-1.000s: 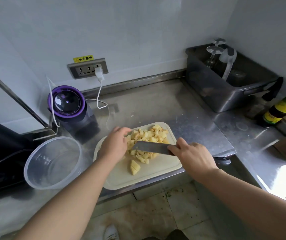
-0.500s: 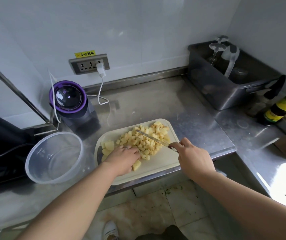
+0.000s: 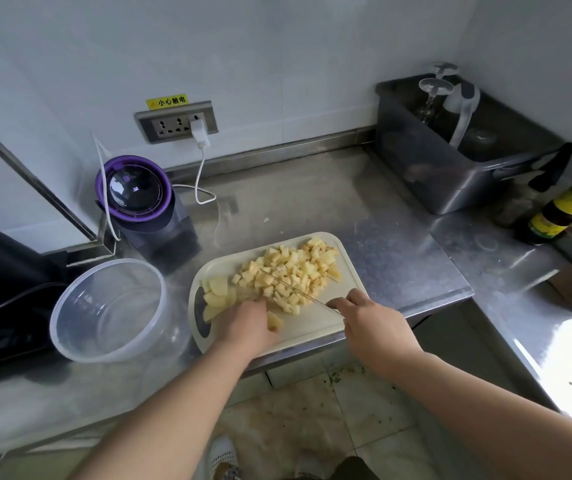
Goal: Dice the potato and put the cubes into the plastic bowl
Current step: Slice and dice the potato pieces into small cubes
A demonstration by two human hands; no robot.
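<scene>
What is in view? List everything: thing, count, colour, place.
cutting board: one, cream, front edge of counter
potato cubes: many, pale yellow, heaped on the board
larger potato pieces: several, pale yellow, board's left end
knife: one, silver, across the cubes
plastic bowl: one, clear, left of the board
appliance: one, black with purple top, behind the bowl
bin: one, grey, back right
bottle: one, dark, yellow-green label, far right
left hand: on larger pieces, grip hidden
right hand: grips the knife

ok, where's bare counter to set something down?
Free: counter behind the cutting board, between purple appliance and grey tub; also right of the board, toward the bottle. Crowded: board holds potato, left hand, right hand with knife; bowl sits close at its left.
</scene>
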